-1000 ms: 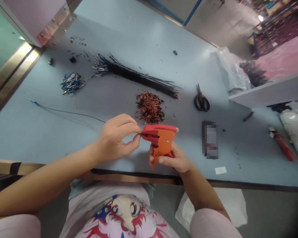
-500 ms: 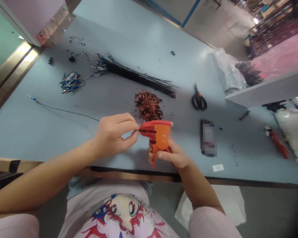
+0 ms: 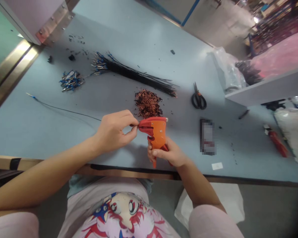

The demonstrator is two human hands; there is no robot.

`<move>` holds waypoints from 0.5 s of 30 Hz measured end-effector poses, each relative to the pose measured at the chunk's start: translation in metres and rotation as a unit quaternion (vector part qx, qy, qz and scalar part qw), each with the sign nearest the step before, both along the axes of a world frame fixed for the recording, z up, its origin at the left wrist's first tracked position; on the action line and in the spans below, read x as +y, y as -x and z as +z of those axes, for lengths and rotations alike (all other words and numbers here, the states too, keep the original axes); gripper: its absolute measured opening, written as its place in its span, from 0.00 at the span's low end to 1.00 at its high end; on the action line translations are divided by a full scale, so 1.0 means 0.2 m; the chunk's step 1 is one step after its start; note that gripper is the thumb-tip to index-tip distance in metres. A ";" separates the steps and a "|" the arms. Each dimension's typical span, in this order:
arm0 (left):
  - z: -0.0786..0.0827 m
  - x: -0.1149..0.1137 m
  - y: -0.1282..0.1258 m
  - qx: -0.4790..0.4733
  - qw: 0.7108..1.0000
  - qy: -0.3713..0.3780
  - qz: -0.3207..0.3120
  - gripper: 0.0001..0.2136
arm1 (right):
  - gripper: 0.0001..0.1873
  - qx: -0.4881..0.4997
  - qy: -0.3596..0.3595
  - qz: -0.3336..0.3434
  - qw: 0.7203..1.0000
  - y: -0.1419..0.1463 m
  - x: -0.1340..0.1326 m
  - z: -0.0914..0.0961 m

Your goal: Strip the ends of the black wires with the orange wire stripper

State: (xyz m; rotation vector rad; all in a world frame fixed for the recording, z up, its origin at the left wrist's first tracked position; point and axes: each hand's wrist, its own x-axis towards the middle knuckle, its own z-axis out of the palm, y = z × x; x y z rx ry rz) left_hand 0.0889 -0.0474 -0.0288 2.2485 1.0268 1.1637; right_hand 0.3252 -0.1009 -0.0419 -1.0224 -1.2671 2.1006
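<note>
My left hand (image 3: pixel 118 129) pinches a thin black wire (image 3: pixel 72 111) near its end, right at the nose of an orange and red wire stripper (image 3: pixel 159 134). The wire trails leftward over the table to a blue-collared metal terminal (image 3: pixel 31 96). My right hand (image 3: pixel 167 152) is wrapped round the stripper's handles. Whether the wire's tip sits between the jaws is hidden by my fingertips. Just beyond the tool lies a heap of copper and black wire scraps (image 3: pixel 148 103). Farther back rests a bundle of black wires (image 3: pixel 136 75) with blue terminals at the left ends.
A pile of loose blue terminals (image 3: pixel 71 80) lies at the left. Black-handled scissors (image 3: pixel 199 99), a phone (image 3: pixel 207 136), a white label (image 3: pixel 217 166) and a red-handled tool (image 3: pixel 276 142) lie to the right. A shelf (image 3: pixel 265 84) with plastic bags juts in.
The stripper has tilted a little and shifted slightly left and up in view. My left hand still pinches the wire at its nose, its fingers slightly lifted.
</note>
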 end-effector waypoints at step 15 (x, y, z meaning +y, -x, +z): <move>-0.01 0.01 0.01 0.010 0.999 -0.034 0.041 0.06 | 0.18 0.046 -0.011 -0.087 0.995 0.03 0.02 0.01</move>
